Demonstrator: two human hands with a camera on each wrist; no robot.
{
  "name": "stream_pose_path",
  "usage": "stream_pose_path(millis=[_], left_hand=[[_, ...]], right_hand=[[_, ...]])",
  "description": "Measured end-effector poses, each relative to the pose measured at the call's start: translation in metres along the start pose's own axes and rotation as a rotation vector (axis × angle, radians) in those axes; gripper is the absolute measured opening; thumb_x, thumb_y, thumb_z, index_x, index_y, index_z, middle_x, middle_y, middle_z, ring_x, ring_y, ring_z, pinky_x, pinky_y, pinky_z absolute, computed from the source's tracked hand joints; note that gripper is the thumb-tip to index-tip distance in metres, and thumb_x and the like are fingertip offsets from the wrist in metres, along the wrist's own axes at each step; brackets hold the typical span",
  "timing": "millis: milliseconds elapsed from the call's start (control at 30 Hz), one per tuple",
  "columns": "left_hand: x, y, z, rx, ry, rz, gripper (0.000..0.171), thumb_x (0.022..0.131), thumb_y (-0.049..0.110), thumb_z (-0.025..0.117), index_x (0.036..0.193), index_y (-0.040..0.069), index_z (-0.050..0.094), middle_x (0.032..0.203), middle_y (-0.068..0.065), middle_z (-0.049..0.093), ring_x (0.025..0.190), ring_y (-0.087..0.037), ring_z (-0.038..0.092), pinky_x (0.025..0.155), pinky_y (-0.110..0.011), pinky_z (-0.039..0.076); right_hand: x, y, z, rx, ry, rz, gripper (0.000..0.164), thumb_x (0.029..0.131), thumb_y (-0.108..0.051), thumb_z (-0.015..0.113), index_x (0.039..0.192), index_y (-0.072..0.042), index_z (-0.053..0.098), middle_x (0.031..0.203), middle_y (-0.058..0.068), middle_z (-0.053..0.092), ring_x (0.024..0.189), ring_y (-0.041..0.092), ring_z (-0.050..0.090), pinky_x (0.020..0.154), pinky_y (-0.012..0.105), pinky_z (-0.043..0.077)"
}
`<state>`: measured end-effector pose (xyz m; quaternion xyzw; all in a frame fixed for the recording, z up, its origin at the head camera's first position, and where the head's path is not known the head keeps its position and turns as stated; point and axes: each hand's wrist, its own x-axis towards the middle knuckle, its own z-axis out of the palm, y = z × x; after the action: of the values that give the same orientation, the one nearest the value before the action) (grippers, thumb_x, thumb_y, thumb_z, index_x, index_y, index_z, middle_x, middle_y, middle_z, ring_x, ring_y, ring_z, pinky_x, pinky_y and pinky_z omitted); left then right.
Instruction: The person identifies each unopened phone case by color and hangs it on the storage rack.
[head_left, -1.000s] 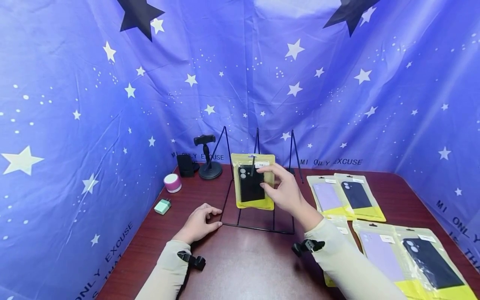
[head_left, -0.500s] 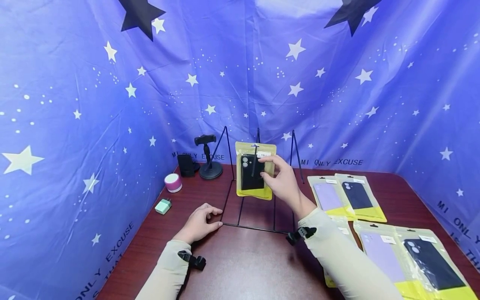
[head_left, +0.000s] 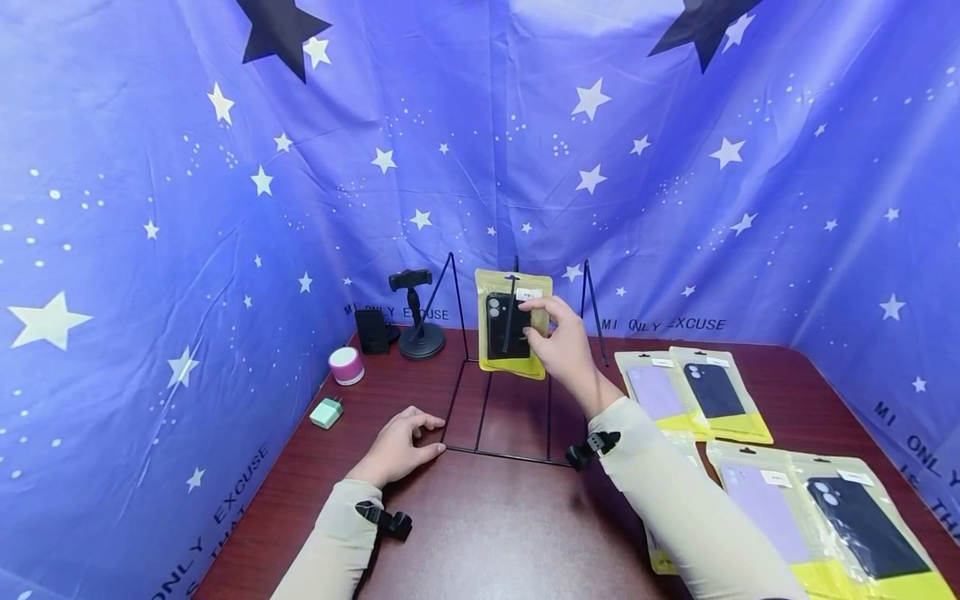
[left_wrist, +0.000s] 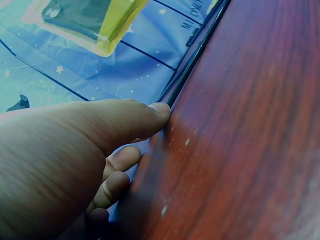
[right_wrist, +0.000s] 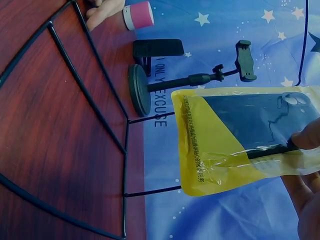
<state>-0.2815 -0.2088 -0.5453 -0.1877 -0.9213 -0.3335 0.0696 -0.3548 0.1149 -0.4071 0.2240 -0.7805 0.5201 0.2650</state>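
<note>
My right hand [head_left: 564, 343] pinches the right edge of a phone case pouch [head_left: 495, 354], clear above and yellow below, with a black case inside. It hangs upright at the middle hook of a black wire display rack [head_left: 517, 457]. The hook's rod runs from the hang hole down across the pouch's front. At the rack's front left corner my left hand [head_left: 399, 442] holds the frame, the thumb on the corner and the index finger at the side bar. In the left wrist view, the thumb [left_wrist: 135, 115] meets the rod; the other fingers curl below it.
Several pouched phone cases, lilac [head_left: 765, 508] and black [head_left: 712, 390], lie on the right of the table [head_left: 480, 533]. A phone holder [head_left: 420, 340], black stand [head_left: 371, 332], pink-and-white round device [head_left: 346, 367] and green charger [head_left: 326, 413] stand left. A starry curtain [head_left: 487, 167] surrounds the table.
My right hand has moved the pouch up and back toward the curtain along the middle hook, which shows longer in front of it. The left hand stays put.
</note>
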Motion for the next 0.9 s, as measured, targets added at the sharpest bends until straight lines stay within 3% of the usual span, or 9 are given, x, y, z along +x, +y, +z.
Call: stream_pose_path(millis=[133,333,467,600,733,900], left_hand=[[0.0,-0.001,0.001,0.001,0.005,-0.001,0.034,0.085,0.026,0.089,0.117,0.024,0.078,0.101,0.013,0.061,0.09,-0.01,0.055,0.083,-0.033,0.05],[0.0,-0.001,0.001,-0.005,0.003,0.001,0.034,0.085,0.025,0.089,0.118,0.024,0.078,0.102,0.011,0.061,0.09,-0.01,0.056,0.084,-0.033,0.05],[0.0,-0.002,0.001,-0.007,0.003,0.0,0.035,0.085,0.025,0.089,0.118,0.023,0.078,0.103,0.011,0.061,0.09,-0.01,0.056,0.084,-0.033,0.05],[-0.001,-0.002,0.0,-0.003,0.009,0.003,0.035,0.085,0.026,0.089,0.118,0.023,0.078,0.102,0.011,0.061,0.089,-0.009,0.055,0.083,-0.033,0.05],[0.0,-0.003,0.001,0.001,0.012,0.017,0.035,0.085,0.027,0.089,0.118,0.024,0.078,0.102,0.012,0.061,0.089,-0.009,0.055,0.082,-0.032,0.05],[0.001,-0.003,0.002,0.003,0.009,0.019,0.034,0.085,0.026,0.089,0.118,0.024,0.078,0.102,0.011,0.062,0.089,-0.009,0.055,0.083,-0.032,0.05]], right_hand=[[0.005,0.003,0.0,0.01,0.006,0.038,0.042,0.087,0.01,0.074,0.118,-0.017,0.076,0.121,0.001,0.067,0.05,0.013,0.038,0.043,0.023,0.037],[0.009,0.004,0.0,0.078,0.014,0.07,0.04,0.087,0.013,0.073,0.116,-0.014,0.076,0.127,0.004,0.068,0.039,0.002,0.033,0.038,0.022,0.032],[0.009,0.004,0.001,0.087,0.028,0.085,0.039,0.087,0.014,0.074,0.115,-0.012,0.077,0.128,0.007,0.068,0.039,-0.003,0.032,0.038,0.02,0.03],[0.008,-0.004,0.001,0.12,0.043,0.114,0.033,0.087,0.017,0.07,0.113,-0.003,0.075,0.128,0.014,0.067,0.042,-0.004,0.028,0.038,0.018,0.029],[0.006,-0.02,-0.004,0.138,0.047,0.124,0.028,0.086,0.02,0.068,0.11,0.005,0.073,0.126,0.019,0.067,0.053,0.003,0.042,0.04,0.015,0.03],[0.004,-0.025,-0.009,0.165,0.019,0.133,0.029,0.087,0.019,0.066,0.112,0.006,0.071,0.128,0.021,0.066,0.049,0.005,0.042,0.04,0.019,0.035]])
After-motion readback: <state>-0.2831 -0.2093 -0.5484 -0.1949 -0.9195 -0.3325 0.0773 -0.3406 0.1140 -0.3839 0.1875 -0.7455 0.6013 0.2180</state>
